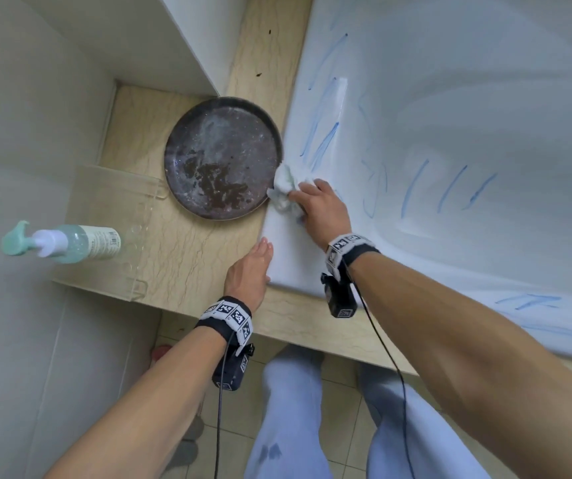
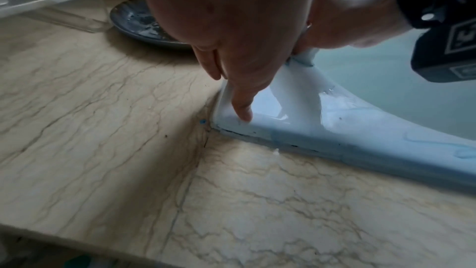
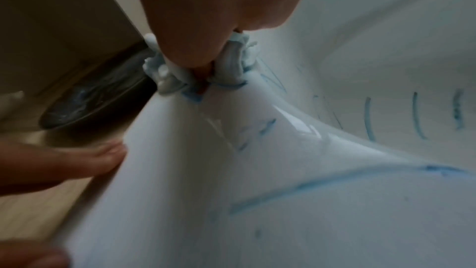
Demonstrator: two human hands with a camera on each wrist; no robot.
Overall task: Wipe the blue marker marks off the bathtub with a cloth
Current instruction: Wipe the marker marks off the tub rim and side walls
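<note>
- right hand [image 1: 319, 209] grips a crumpled white cloth [image 1: 284, 193], pressing it on the bathtub [image 1: 298, 261] rim's near-left corner.
- left hand [image 1: 251, 269], fingers straight, holds nothing, rests against the rim's edge.
- blue marker marks [image 1: 450, 188] on the tub's inner wall, right of the cloth.
- dark plate [image 1: 222, 157] on the table [image 1: 181, 250], just left of the cloth.

black wristbands [image 1: 224, 321] with checkered tags, pale trousers [image 1: 284, 409].
</note>
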